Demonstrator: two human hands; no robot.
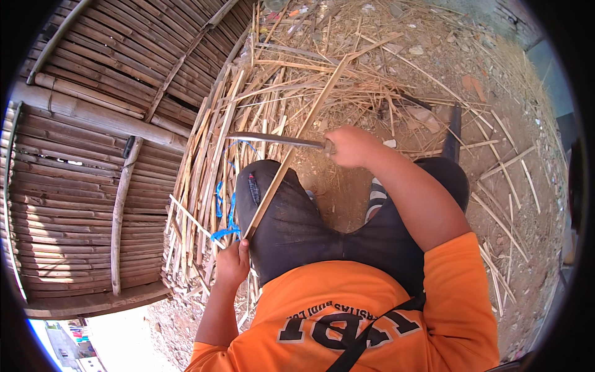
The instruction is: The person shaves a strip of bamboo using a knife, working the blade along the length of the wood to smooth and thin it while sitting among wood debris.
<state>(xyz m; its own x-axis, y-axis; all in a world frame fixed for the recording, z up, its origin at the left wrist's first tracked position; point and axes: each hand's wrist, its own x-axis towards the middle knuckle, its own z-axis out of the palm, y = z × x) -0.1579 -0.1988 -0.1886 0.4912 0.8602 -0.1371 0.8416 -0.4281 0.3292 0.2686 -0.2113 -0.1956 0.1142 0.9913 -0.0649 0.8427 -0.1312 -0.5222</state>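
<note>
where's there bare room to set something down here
Most open: the bare ground between the trouser legs, below the right hand. Smaller gaps lie among scattered strips beside the right knee. Crowded: left of the left knee, with piled strips and blue ribbon; beyond that knee, the blade and held strip cross.

Slatted bamboo panel (68,226), dirt ground (341,208)

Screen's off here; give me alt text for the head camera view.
The left hand grips a long, thin strip near one end; the right hand holds a knife that crosses it in view. More strips lie on the ground beside bamboo slats.
</note>
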